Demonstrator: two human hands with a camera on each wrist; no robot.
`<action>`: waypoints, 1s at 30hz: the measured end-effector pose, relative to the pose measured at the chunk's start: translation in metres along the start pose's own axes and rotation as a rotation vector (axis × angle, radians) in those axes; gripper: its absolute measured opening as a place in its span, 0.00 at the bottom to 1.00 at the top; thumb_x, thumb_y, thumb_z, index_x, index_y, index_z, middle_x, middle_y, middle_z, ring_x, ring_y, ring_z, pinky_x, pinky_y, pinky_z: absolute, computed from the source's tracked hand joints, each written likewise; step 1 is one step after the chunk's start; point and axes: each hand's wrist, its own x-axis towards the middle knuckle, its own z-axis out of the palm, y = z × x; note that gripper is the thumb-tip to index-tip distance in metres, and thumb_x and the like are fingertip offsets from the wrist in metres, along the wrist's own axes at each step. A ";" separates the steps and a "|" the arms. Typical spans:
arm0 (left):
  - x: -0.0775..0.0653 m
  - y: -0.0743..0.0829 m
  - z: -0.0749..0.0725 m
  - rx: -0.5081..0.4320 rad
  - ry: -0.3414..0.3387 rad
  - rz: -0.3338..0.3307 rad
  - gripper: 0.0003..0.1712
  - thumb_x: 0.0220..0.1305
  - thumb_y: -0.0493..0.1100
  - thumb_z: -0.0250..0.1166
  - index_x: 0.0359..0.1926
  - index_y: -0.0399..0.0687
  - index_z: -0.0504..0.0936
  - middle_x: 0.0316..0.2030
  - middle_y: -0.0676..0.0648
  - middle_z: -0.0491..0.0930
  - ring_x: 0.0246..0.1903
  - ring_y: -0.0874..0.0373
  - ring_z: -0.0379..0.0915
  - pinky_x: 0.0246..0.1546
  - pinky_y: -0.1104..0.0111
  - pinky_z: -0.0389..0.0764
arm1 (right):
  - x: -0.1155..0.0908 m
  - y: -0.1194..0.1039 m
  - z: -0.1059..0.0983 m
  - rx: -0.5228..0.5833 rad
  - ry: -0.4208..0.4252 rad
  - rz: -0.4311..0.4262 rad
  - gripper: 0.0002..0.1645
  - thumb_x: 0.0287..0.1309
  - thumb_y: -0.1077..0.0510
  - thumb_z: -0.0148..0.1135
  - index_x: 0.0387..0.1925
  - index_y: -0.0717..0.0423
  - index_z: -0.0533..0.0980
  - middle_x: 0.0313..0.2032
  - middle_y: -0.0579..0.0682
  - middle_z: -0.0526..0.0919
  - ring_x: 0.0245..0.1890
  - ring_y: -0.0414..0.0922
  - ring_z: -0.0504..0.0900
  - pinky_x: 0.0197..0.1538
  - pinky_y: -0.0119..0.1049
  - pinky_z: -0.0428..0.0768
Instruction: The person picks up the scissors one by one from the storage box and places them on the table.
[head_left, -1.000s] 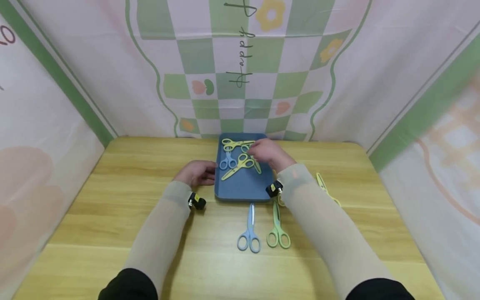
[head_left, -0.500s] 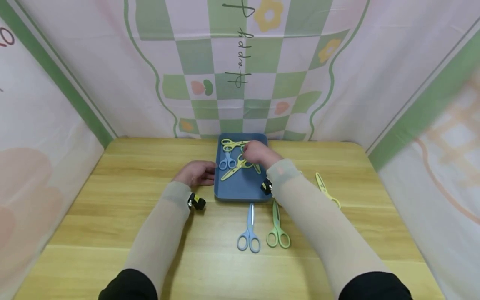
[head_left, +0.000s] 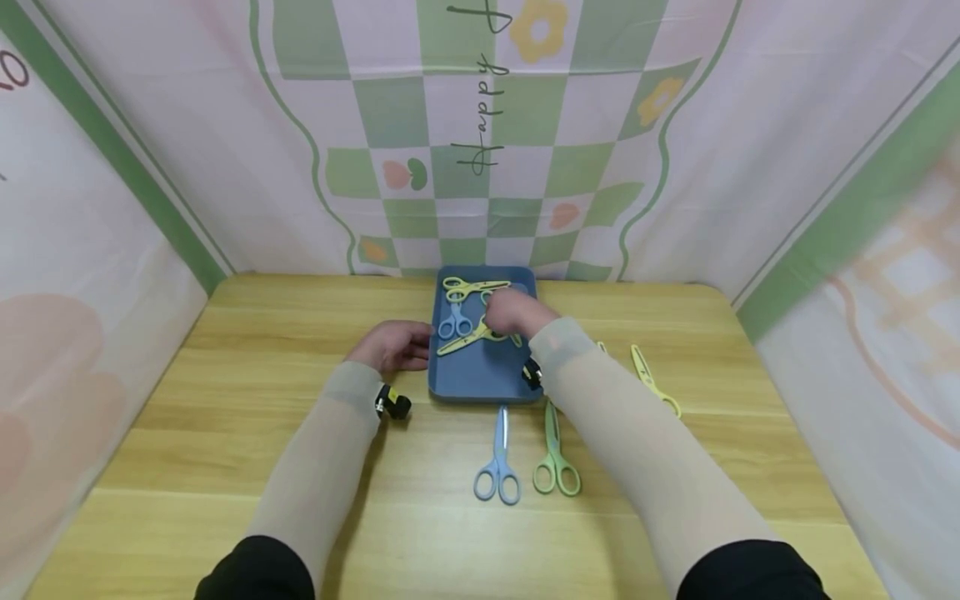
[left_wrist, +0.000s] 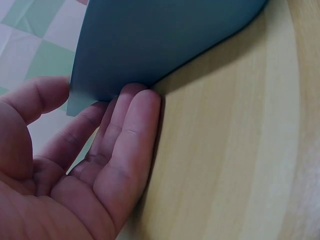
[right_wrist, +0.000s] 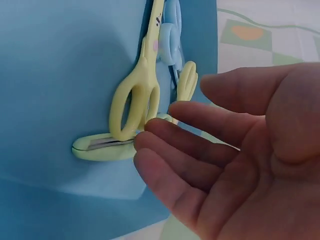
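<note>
My left hand (head_left: 393,344) rests at the left side of a blue tray (head_left: 480,382). In the left wrist view its thumb touches the tray's edge and the other fingers lie against the outer wall. Over the tray's right half, my right hand (head_left: 520,312) reaches down with loosely bent fingers. Its fingertips meet the handles of yellow scissors (right_wrist: 132,107), thumb apart. Those scissors lie across green scissors (right_wrist: 102,147), partly hidden by the hand. Blue scissors (head_left: 455,323) and a second yellow pair (head_left: 476,288) also lie in the tray.
In front of the tray, blue scissors (head_left: 498,467) and green scissors (head_left: 555,462) lie on the wooden table (head_left: 225,400). Yellow scissors (head_left: 654,382) lie to the right, and another yellow tip (head_left: 602,346) shows behind the right sleeve. A patterned cloth (head_left: 465,192) hangs behind.
My right hand has moved left over the tray and down onto the scissors. The lower yellow scissors have shifted slightly left and away from me. The left hand stays put.
</note>
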 end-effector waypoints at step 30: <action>0.002 0.000 -0.002 0.008 -0.008 0.004 0.20 0.70 0.41 0.61 0.57 0.34 0.77 0.49 0.37 0.81 0.42 0.49 0.82 0.45 0.59 0.85 | 0.015 -0.006 0.016 -0.257 0.019 0.010 0.12 0.57 0.67 0.66 0.44 0.58 0.79 0.44 0.55 0.82 0.42 0.51 0.79 0.45 0.44 0.80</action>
